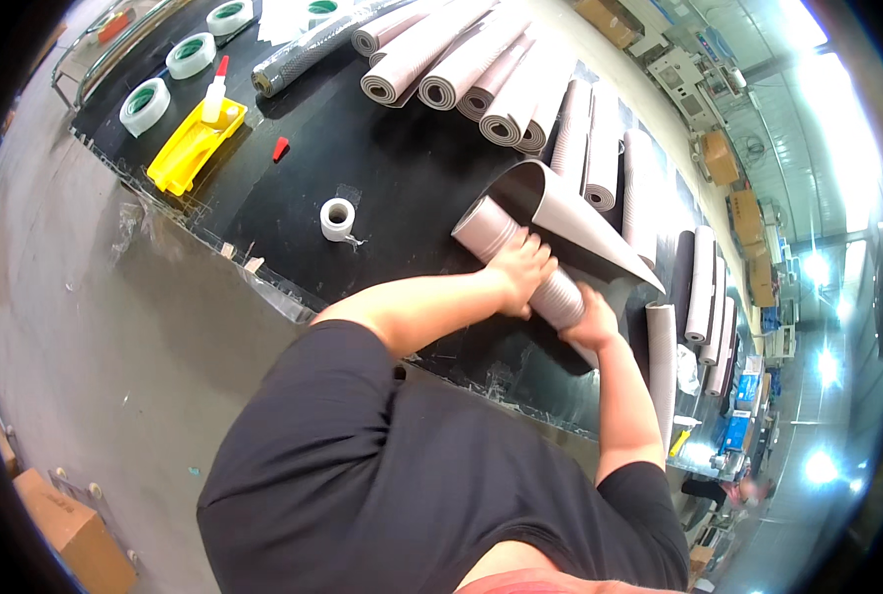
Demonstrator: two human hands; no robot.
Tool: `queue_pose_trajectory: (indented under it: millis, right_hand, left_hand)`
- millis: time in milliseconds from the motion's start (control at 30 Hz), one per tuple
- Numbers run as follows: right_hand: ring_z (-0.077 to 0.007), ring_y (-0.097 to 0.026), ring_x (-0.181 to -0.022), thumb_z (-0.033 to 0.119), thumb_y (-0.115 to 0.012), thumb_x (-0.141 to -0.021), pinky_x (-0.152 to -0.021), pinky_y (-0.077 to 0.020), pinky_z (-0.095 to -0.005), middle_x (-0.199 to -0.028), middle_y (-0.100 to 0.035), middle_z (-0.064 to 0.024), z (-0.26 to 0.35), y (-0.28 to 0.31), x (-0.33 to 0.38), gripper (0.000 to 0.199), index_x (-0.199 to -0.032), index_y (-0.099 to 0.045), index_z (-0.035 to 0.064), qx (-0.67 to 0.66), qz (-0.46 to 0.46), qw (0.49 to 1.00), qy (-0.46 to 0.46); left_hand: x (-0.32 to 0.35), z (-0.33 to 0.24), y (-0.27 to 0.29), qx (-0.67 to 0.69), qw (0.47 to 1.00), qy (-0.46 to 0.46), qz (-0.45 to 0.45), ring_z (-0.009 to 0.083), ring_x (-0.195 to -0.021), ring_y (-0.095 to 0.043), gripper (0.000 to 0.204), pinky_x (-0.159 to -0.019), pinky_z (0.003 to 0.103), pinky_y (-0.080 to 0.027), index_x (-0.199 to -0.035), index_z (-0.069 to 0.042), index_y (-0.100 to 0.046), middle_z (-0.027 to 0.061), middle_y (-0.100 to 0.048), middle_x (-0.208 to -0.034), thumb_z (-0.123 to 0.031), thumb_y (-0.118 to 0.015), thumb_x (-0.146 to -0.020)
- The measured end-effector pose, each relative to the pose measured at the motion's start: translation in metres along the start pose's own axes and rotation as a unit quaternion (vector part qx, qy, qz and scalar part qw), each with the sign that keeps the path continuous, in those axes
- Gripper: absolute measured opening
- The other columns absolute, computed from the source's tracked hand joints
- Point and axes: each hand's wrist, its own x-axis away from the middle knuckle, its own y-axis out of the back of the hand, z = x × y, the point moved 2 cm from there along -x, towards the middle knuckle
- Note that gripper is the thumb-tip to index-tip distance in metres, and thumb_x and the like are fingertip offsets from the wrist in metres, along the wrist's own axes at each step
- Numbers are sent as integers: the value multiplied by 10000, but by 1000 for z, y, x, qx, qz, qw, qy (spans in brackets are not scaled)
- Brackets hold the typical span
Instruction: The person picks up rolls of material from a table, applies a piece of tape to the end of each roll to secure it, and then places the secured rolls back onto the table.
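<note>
A partly rolled pinkish-grey foam mat (483, 226), like a yoga mat, lies across the black table in front of me. Its loose end curls up and spreads away to the far right of the roll. My left hand (522, 271) is wrapped over the middle of the roll, fingers bent round its ribbed surface. Toward the roll's right end, my right hand (593, 319) grips it from the side, with some fingers hidden. A small roll of white tape (336, 219) stands on the table to the left of the mat.
Several rolled mats (461, 74) line the far side; others (700, 287) lie at right. On the left are a yellow tray (184, 153), a white bottle (213, 102) with a red tip, a red cap (281, 149) and several tape rolls (145, 107). The table edge (263, 282) runs before me.
</note>
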Motion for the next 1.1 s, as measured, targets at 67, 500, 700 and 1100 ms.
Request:
queue_pose_trajectory:
  millis: [67, 500, 700, 1100]
  right_hand:
    - [-350, -589, -1252, 242, -908, -513, -1057, -490, -424, -1305, -630, -199, 9, -8, 20, 1004, -1420, -516, 62, -110, 102, 987, 61]
    - [-373, -384, -1441, 333, -976, -511, -1199, -332, -473, -1533, -427, -197, 66, -31, 88, 1229, -1548, -372, 72, 9, -52, 998, 17]
    - [-338, -621, -1207, 212, -925, -480, -1060, -480, -431, -1255, -665, -162, 49, -1, 29, 998, -1399, -554, 95, -135, 48, 987, 73]
    - [-373, -503, -1350, 389, -759, -846, -1142, -395, -459, -1402, -582, -216, 56, -30, 105, 662, -1388, -593, 47, -99, -69, 989, 80]
  left_hand:
    - [44, -16, -2, -38, 999, -21, -13, 389, -1370, -414, 1092, -1191, 563, -238, -1498, -31, -434, 194, -480, -1448, -533, -890, -642]
    - [21, -15, 21, 15, 1000, -17, 14, 275, -1234, -538, 725, -1106, 538, -367, -1202, -97, -674, 90, -629, -1236, -558, -855, -672]
    - [36, -27, -36, -84, 987, 5, -139, 300, -1244, -530, 490, -1141, 626, -288, -1289, -97, -599, 96, -604, -1282, -287, -699, -849]
    - [76, -36, 25, 83, 976, 26, 201, 309, -1207, -590, 669, -1074, 479, -392, -1290, -65, -607, 149, -651, -1234, -318, -840, -716]
